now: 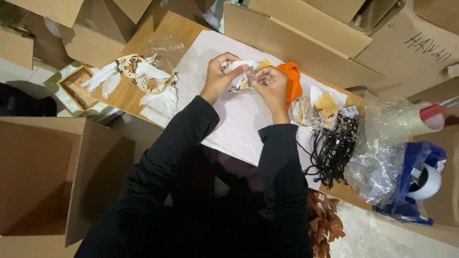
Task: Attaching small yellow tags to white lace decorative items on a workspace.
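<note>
Both my hands meet over a white sheet of paper (239, 114) on a wooden table (167, 28). My left hand (220, 74) and my right hand (271, 83) together grip a small white feathered ornament (241, 71) with beads and a yellow tag. An orange cloth (292, 79) lies just behind my right hand. Black sleeves cover both my arms.
White feathered ornaments (143, 79) lie at the table's left end. A bundle of black cords (334, 150) and clear plastic bags (382, 148) sit to the right, with a tape dispenser (420, 184). Open cardboard boxes (57, 177) surround the table; one large box (296, 36) stands behind it.
</note>
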